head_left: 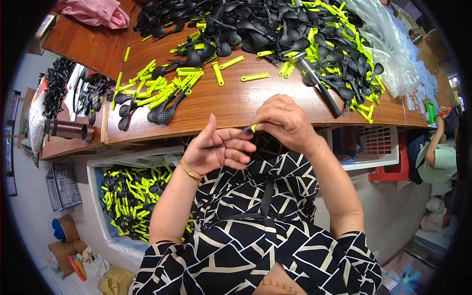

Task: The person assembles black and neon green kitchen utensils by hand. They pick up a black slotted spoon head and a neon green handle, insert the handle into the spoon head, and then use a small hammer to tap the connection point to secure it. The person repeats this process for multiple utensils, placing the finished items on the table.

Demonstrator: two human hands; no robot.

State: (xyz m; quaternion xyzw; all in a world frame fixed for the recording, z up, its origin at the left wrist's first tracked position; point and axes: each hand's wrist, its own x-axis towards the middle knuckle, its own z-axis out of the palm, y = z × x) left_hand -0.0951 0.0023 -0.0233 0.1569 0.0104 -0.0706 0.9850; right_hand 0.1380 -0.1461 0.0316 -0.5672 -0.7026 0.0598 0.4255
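My right hand (287,120) is closed in a pinch on the lime-green end of a black kitchen utensil (230,141), held in front of my body just off the table's near edge. Its dark part runs leftward, thin and blurred, across my left hand (221,147). That palm faces up, thumb raised and fingers stretched apart beneath the utensil. Whether the left fingers touch it I cannot tell. Beyond my hands, loose lime-green handle pieces (255,76) lie on the wooden table (206,105), with black perforated spoons (167,115) with green handles to the left.
A large heap of black spoons (255,37) and green handles covers the far table. Right of centre lies a black-handled, hammer-like tool (327,96). Below left, a lined bin (93,196) holds green-handled utensils. A metallic flask (69,130) lies left; another person (437,157) is at far right.
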